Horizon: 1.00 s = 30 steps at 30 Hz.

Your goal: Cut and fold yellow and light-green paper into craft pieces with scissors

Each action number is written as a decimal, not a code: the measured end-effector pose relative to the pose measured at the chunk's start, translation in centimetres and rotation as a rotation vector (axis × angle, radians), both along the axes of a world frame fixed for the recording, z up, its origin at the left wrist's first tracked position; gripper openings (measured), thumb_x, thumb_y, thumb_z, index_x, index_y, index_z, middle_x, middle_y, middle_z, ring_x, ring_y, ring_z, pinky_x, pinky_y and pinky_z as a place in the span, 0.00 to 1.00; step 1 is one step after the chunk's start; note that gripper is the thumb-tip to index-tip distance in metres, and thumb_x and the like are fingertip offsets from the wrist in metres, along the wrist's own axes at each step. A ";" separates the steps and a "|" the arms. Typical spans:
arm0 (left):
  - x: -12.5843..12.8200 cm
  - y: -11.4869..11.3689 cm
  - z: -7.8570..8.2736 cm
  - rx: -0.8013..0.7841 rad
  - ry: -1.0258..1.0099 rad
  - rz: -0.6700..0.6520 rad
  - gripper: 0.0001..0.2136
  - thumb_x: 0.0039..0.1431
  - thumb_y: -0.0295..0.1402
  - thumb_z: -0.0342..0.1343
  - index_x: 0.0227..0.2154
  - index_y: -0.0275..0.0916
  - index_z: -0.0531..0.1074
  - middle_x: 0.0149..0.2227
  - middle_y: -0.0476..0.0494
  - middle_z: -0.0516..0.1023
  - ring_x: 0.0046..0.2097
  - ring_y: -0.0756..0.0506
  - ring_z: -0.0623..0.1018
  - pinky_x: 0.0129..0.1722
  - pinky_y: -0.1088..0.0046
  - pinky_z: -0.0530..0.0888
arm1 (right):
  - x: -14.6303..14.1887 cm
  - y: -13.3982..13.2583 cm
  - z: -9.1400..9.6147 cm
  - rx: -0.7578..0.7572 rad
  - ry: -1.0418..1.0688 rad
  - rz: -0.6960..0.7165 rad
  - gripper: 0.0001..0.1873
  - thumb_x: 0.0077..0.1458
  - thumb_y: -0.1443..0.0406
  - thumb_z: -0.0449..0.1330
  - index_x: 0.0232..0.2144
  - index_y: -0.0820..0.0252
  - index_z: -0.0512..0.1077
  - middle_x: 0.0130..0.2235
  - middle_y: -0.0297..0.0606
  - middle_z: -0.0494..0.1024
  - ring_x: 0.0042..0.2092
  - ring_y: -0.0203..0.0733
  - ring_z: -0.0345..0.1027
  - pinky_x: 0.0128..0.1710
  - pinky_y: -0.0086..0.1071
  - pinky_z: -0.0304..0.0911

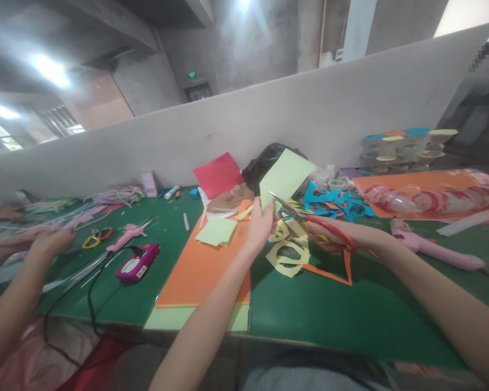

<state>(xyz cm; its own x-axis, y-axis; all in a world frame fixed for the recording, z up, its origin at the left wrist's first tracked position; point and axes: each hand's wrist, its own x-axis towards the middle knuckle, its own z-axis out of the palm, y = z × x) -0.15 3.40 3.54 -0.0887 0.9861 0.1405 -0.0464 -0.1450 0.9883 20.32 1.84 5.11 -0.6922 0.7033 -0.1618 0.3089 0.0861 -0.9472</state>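
Note:
My left hand (pixel 263 225) pinches the lower edge of a pale green sheet of paper (pixel 287 174), held up above the table. My right hand (pixel 328 236) grips a pair of scissors (pixel 338 227) with red and yellow handles. Their metal blades reach left across the lower part of the sheet, close to my left fingers; I cannot tell whether they have cut into it. Below my hands lie pale yellow paper scraps with cut-out holes (pixel 287 258) and an orange paper strip (pixel 328 276). Blue paper offcuts (pixel 336 202) are heaped behind the scissors.
Orange sheets (pixel 204 271) carry a small pale green stack (pixel 217 231). A red sheet (pixel 219 175) and black plastic bag (pixel 269 163) stand near the partition (pixel 244 127). A pink glue gun (pixel 444 250) lies right. At left, a co-worker's hands (pixel 51 241) work near a purple box (pixel 138 263).

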 end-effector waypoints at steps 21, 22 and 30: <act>0.0 -0.5 0.9 -0.014 0.011 -0.085 0.11 0.63 0.40 0.54 0.37 0.43 0.57 0.20 0.58 0.63 0.16 0.58 0.56 0.18 0.82 0.50 | -0.4 0.7 -1.0 0.063 -0.001 -0.029 0.23 0.61 0.44 0.56 0.35 0.57 0.60 0.24 0.28 0.62 0.21 0.30 0.56 0.17 0.25 0.51; 0.0 -0.6 0.9 -0.019 0.010 -0.099 0.11 0.63 0.40 0.54 0.36 0.43 0.56 0.19 0.58 0.63 0.16 0.58 0.56 0.18 0.82 0.50 | -0.5 0.6 -0.9 0.057 0.020 -0.013 0.23 0.61 0.43 0.55 0.36 0.57 0.61 0.24 0.27 0.62 0.21 0.30 0.56 0.17 0.25 0.51; 0.3 -0.7 0.7 -0.041 -0.034 -0.175 0.11 0.63 0.39 0.54 0.36 0.44 0.55 0.19 0.59 0.64 0.14 0.58 0.55 0.17 0.84 0.51 | -1.3 0.3 -0.5 0.020 -0.049 -0.137 0.30 0.52 0.36 0.55 0.34 0.56 0.64 0.21 0.31 0.66 0.17 0.35 0.59 0.15 0.29 0.54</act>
<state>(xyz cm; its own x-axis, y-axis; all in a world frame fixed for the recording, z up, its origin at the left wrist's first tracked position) 0.14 2.69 4.23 0.0802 0.9918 0.0997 -0.1011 -0.0914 0.9907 19.02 2.15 4.62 -0.5814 0.7938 -0.1785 0.3651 0.0585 -0.9291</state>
